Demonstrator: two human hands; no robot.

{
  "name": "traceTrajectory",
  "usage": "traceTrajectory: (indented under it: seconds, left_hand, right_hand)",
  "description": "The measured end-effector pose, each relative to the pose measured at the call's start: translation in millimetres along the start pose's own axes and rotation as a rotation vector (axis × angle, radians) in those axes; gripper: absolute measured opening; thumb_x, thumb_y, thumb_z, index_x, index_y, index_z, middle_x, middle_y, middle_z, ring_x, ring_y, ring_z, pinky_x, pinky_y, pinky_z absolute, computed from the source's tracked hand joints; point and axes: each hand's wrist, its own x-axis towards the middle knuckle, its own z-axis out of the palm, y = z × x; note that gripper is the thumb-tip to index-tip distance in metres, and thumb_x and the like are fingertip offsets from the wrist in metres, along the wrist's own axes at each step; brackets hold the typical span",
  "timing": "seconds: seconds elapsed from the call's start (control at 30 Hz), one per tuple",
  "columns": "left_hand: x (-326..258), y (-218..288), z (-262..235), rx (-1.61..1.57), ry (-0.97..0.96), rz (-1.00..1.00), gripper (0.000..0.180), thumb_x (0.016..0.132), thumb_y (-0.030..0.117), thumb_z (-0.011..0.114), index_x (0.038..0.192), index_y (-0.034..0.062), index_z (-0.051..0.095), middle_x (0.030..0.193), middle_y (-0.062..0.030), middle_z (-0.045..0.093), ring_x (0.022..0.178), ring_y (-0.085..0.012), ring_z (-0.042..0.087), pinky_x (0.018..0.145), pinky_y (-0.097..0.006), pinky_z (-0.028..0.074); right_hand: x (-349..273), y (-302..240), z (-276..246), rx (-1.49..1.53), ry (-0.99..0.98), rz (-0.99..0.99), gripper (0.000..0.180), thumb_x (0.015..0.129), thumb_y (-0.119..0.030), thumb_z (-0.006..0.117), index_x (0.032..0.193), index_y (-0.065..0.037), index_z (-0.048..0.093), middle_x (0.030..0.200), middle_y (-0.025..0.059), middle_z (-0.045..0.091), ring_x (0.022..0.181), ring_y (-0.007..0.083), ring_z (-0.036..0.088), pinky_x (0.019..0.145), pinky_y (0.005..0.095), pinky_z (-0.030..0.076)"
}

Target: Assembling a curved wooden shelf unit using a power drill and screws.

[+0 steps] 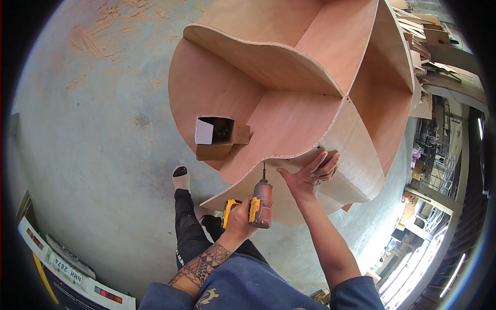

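Yellow-and-maroon cordless drill (pixel 257 204) near centre, bit against curved plywood cabinet's (pixel 289 98) near edge | left hand (pixel 238 219) fingers wrapped around drill grip | right hand (pixel 311 174) fingers spread flat on cabinet's bent panel | small open cardboard box (pixel 219 137) rests inside, left.

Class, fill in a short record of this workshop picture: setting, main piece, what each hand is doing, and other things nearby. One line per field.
Setting: workshop with a concrete floor
Main piece: curved plywood shelf unit with dividers
Left hand: grips a yellow and black cordless driver, bit pointing up at the unit's curved edge
Right hand: pressed flat against the bent plywood panel
On the unit: small open cardboard box
Nearby: stacked wood offcuts at upper right
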Motion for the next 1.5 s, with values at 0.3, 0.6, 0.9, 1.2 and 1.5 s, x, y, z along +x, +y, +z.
traceTrajectory:
  seconds: [0.3,0.6,0.9,1.2,1.5]
  left_hand:
    - [2.5,-1.0,-2.3,0.026,-0.015,0.010,0.077,0.075,0.020,0.097,0.140,0.0056,0.059,0.098,-0.0193,0.078,0.088,-0.0397,0.078,0.078,-0.046,0.063]
    - [1.0,7.9,-2.0,-0.006,0.008,-0.012,0.072,0.077,0.019,0.096,0.138,0.0063,0.059,0.100,-0.0192,0.078,0.090,-0.0386,0.079,0.080,-0.045,0.063]
    - [-4.0,-0.3,6.7,0.055,-0.003,-0.040,0.078,0.074,0.022,0.096,0.140,0.0062,0.057,0.097,-0.0209,0.076,0.087,-0.0412,0.076,0.078,-0.048,0.061]
    - [-3.8,-3.2,6.3,0.063,-0.002,-0.005,0.080,0.074,0.021,0.096,0.141,0.0068,0.055,0.099,-0.0198,0.076,0.089,-0.0407,0.076,0.079,-0.048,0.061]
    - [-1.9,2.9,8.9,0.038,-0.004,-0.013,0.077,0.076,0.023,0.097,0.140,0.0075,0.056,0.097,-0.0186,0.077,0.087,-0.0395,0.077,0.077,-0.047,0.062]
  right_hand:
    - [-8.4,-15.4,15.3,0.077,0.061,0.064,0.173,0.052,-0.074,0.098,0.175,-0.012,-0.006,0.174,0.0423,-0.010,0.164,0.0608,-0.006,0.126,0.0788,0.001]
    - [-9.0,-18.6,12.8,0.083,0.034,0.110,0.172,0.053,-0.074,0.098,0.176,-0.013,-0.005,0.175,0.0405,-0.009,0.164,0.0603,-0.003,0.125,0.0788,0.002]
    - [-8.7,-16.6,14.3,-0.029,0.035,0.107,0.179,0.044,-0.063,0.106,0.174,-0.010,-0.006,0.174,0.0432,-0.002,0.162,0.0630,0.008,0.127,0.0770,0.012]
    - [-6.6,-18.4,11.5,-0.040,0.029,0.103,0.181,0.042,-0.059,0.108,0.173,-0.008,-0.006,0.172,0.0459,0.000,0.161,0.0628,0.009,0.127,0.0765,0.013]
    - [-5.3,-17.1,12.2,-0.099,0.069,0.075,0.188,0.034,-0.066,0.107,0.172,-0.002,-0.004,0.173,0.0441,0.003,0.161,0.0616,0.013,0.127,0.0740,0.018]
